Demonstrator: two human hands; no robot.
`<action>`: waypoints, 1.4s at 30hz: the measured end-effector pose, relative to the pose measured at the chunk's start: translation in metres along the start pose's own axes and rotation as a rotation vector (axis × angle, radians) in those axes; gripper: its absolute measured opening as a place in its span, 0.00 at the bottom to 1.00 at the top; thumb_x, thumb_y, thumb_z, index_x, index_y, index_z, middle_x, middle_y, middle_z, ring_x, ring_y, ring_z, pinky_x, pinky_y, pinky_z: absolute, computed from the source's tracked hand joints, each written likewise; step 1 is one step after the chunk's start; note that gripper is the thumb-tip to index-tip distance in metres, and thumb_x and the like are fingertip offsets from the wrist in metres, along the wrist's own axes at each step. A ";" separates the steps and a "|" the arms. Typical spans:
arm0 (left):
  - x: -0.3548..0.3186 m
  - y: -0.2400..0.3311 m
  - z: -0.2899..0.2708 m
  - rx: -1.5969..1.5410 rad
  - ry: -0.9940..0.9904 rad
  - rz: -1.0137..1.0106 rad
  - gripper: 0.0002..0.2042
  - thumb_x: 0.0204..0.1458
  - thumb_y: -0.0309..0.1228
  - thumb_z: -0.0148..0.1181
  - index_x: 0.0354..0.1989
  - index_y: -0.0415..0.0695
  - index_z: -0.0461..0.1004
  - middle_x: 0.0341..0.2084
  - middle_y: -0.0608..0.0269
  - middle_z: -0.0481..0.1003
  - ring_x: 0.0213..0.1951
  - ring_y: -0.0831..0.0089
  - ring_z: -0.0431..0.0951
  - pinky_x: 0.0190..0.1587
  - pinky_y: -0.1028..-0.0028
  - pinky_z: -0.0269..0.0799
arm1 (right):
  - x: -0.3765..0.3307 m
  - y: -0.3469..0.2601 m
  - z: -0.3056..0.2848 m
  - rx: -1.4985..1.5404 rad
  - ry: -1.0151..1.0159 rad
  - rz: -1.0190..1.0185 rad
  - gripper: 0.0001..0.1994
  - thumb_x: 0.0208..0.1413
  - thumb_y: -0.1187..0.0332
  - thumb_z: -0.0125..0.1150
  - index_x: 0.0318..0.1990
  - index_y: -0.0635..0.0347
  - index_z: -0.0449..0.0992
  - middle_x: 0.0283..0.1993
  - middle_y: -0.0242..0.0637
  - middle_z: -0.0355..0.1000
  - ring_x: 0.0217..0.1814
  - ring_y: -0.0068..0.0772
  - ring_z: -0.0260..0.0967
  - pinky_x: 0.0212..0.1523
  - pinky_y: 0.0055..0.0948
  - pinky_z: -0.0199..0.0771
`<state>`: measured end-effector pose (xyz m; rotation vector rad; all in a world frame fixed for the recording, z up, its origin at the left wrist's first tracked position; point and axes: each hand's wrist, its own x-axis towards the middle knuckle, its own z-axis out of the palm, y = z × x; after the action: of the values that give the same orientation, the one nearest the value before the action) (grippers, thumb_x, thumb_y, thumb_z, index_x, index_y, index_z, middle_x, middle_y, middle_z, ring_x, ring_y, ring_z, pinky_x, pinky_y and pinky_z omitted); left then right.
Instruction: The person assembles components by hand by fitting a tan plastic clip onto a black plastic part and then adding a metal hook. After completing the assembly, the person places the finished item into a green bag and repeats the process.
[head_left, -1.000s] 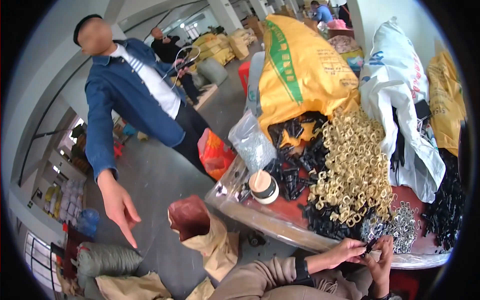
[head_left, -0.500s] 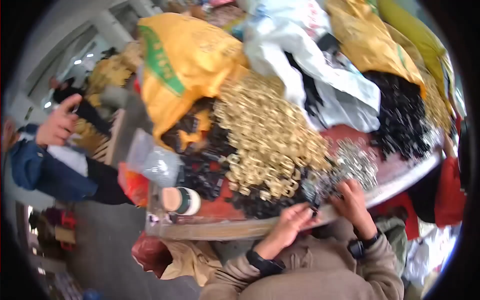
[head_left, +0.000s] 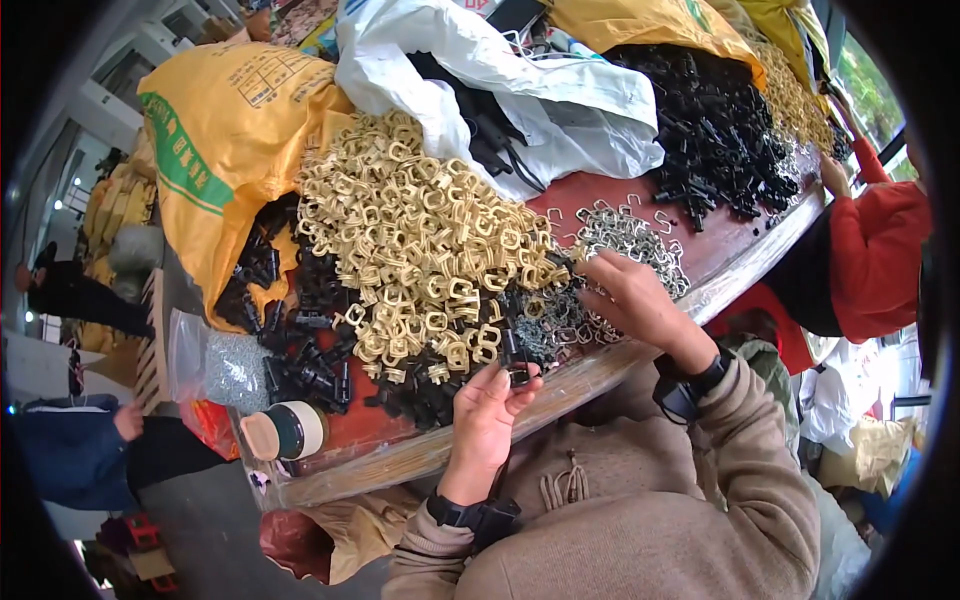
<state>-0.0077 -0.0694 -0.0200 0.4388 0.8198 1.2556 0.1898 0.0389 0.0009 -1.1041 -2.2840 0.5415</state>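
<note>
My left hand (head_left: 483, 415) is closed on a small black plastic buckle part (head_left: 517, 371), held upright between thumb and fingers just above the table's front edge. Over the boundary of the gold and silver heaps, my right hand (head_left: 640, 305) has its fingers bent and apart, with nothing visible in them. Beside its fingertips lie square gold-coloured buckle frames (head_left: 430, 240) in a large heap. Bent silver wire pieces (head_left: 625, 235) are piled just beyond that hand. Small grey metal bits (head_left: 540, 337) lie between my two hands.
A yellow sack (head_left: 245, 100) and a white sack (head_left: 570, 110) lie open behind the heaps. Black plastic parts (head_left: 710, 130) are piled at right, more (head_left: 310, 375) at left. A jar (head_left: 298, 430) stands near the left corner. A person in red (head_left: 880, 250) works at far right.
My view has swung, so the table sits further left. My hands have moved apart: the right has gone farther over the heaps, while the left keeps the black part near the edge.
</note>
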 end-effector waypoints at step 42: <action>-0.008 -0.017 0.009 0.025 -0.058 -0.028 0.16 0.48 0.29 0.51 0.45 0.37 0.63 0.36 0.63 0.70 0.36 0.78 0.71 0.37 0.80 0.69 | -0.032 -0.051 0.027 1.110 -0.016 0.163 0.07 0.49 0.69 0.52 0.26 0.63 0.71 0.42 0.36 0.58 0.43 0.22 0.56 0.42 0.23 0.59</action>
<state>0.0101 -0.0807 -0.0237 0.4800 0.7912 1.2025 0.1601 -0.0195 -0.0007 -0.6718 -1.4579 1.6036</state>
